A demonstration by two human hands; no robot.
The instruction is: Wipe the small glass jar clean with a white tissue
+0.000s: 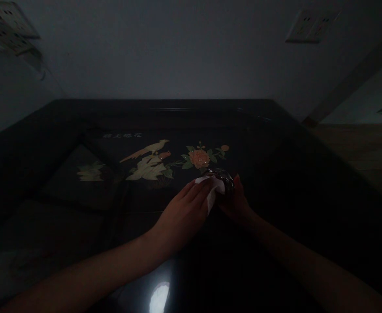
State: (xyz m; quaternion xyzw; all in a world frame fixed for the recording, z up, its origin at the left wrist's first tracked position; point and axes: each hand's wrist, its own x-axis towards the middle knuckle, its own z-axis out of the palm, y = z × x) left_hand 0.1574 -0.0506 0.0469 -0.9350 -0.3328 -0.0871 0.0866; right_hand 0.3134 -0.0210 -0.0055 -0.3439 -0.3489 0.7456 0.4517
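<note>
The room is dim. My left hand (186, 208) presses a white tissue (213, 188) against a small shiny dark object (224, 178), its fingers closed on the tissue. My right hand (234, 201) is wrapped round that object from the right and holds it just above the black table (80, 130). What the object is I cannot make out. Both forearms reach in from the bottom edge.
The glossy black tabletop bears an inlaid bird (148, 150) and an orange flower (199, 157). A lamp glare (159, 296) shines near the front edge. A wall socket (310, 26) sits top right, another socket (5, 30) top left. Wooden floor (363, 148) lies to the right.
</note>
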